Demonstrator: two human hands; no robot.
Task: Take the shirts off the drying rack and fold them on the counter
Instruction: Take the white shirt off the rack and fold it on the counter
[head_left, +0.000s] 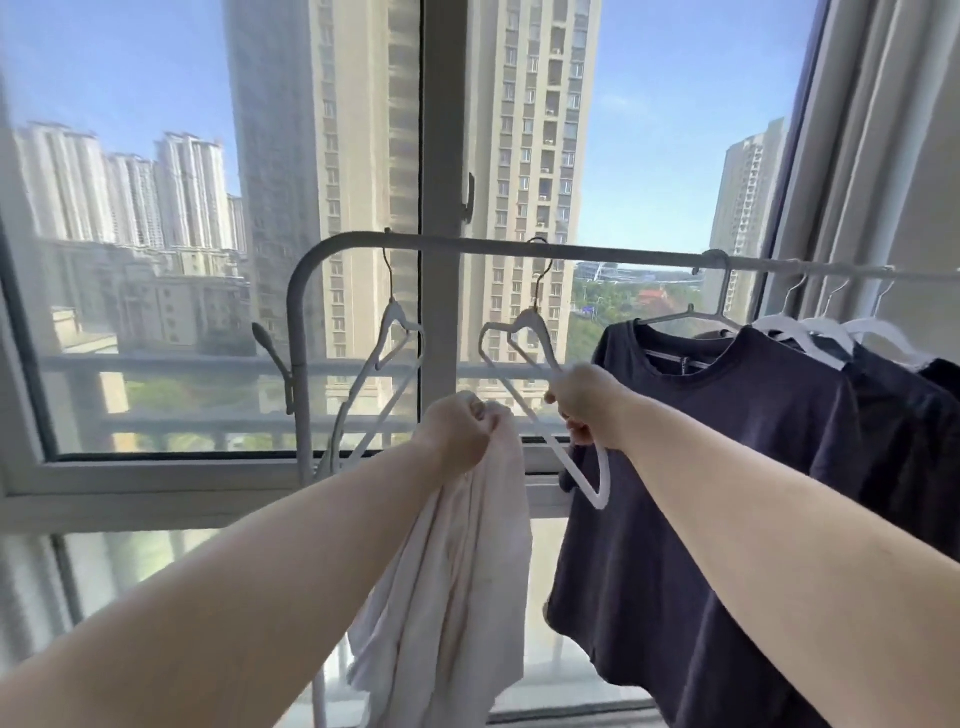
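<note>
My left hand (460, 428) grips a bunched pale white shirt (457, 582) that hangs down below my fist, off any hanger. My right hand (589, 405) holds the lower arm of a bare white hanger (524, 353), whose hook is on the grey rail of the drying rack (467, 244). To the right a dark navy T-shirt (701, 493) hangs on a hanger from the same rail, and further dark shirts (904, 415) hang behind it on white hangers.
Another bare white hanger (387, 358) hangs at the rail's left end. The rack's curved left post (301, 364) stands in front of a large window (439, 156) with a central frame. A pale curtain (883, 130) hangs at the far right.
</note>
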